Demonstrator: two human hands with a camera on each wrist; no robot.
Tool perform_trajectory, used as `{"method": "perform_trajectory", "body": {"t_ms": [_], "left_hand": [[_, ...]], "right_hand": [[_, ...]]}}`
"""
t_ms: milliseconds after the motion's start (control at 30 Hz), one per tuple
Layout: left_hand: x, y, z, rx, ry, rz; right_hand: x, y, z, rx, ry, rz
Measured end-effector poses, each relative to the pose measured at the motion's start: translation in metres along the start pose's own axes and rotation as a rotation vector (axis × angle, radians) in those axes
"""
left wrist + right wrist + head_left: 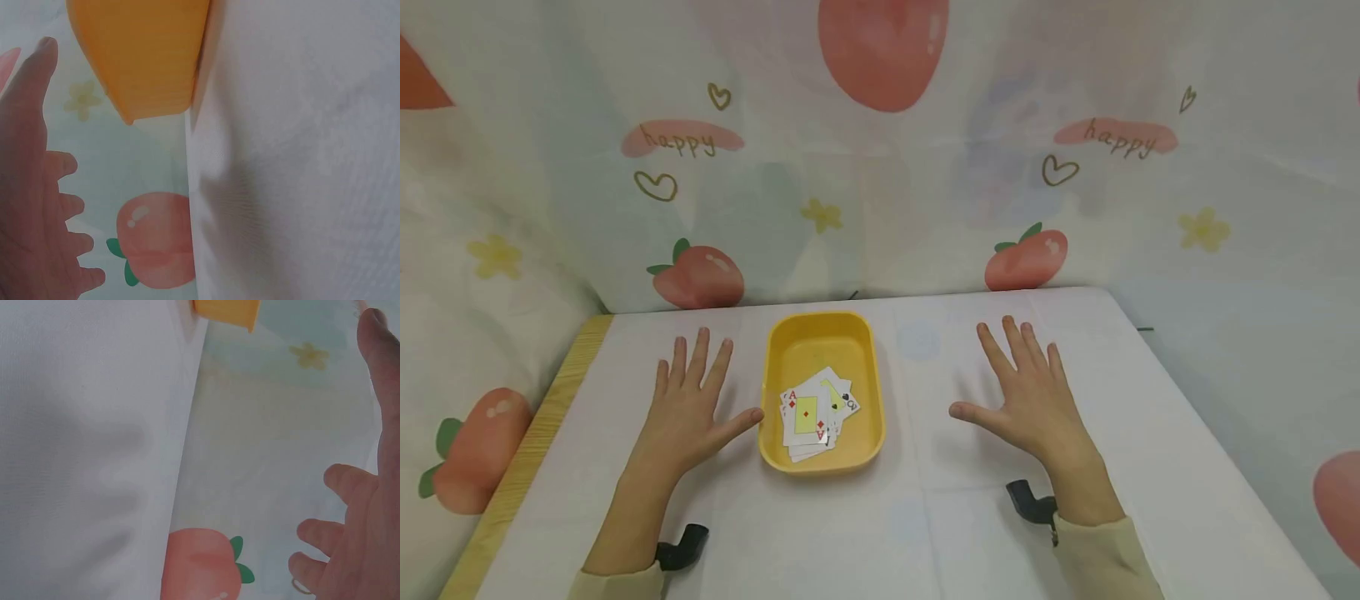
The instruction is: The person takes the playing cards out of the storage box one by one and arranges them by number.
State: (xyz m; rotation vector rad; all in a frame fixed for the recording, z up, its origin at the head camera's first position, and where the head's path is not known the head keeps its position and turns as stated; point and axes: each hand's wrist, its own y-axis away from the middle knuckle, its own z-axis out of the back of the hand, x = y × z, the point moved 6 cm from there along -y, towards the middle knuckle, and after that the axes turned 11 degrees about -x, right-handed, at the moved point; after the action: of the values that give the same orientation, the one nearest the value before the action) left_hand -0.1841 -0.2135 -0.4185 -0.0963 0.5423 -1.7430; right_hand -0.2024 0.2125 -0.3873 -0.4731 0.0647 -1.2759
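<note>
A yellow plastic tray (820, 337) sits on the white tabletop, left of the middle. Inside it lies a loose pile of playing cards (806, 414), with the ace of diamonds on top. My left hand (688, 417) is spread palm down over the table, left of the tray, its thumb tip overlapping the tray's rim in the head view. Farther to the right, my right hand (1026, 400) hovers with straight, spread fingers and holds nothing. The tray's outer wall (147, 56) shows in the left wrist view beside the left hand, and only a corner of it in the right wrist view.
A white cloth (917, 533) covers the table, with a bare wooden strip (520, 467) along the left edge. Behind it hangs a patterned curtain (880, 183) printed with peaches and flowers. Black wrist mounts (683, 547) project from both sleeves.
</note>
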Motion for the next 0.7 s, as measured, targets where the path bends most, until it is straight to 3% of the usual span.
{"method": "perform_trajectory", "body": {"t_ms": [133,400,567,700], "left_hand": [[0.000,0.000,-0.002,0.015,0.003,-0.008],[-0.008,0.000,-0.015,0.103,-0.022,-0.019],[-0.018,0.002,-0.023,0.143,-0.013,-0.023],[-0.026,0.004,-0.029,0.197,0.047,-0.017]], "right_hand": [[0.005,-0.003,0.000,0.004,-0.001,0.011],[0.016,-0.003,-0.004,-0.005,-0.016,0.071],[0.027,-0.002,-0.009,-0.039,-0.086,0.132],[0.043,-0.004,-0.020,-0.003,-0.156,0.160]]}}
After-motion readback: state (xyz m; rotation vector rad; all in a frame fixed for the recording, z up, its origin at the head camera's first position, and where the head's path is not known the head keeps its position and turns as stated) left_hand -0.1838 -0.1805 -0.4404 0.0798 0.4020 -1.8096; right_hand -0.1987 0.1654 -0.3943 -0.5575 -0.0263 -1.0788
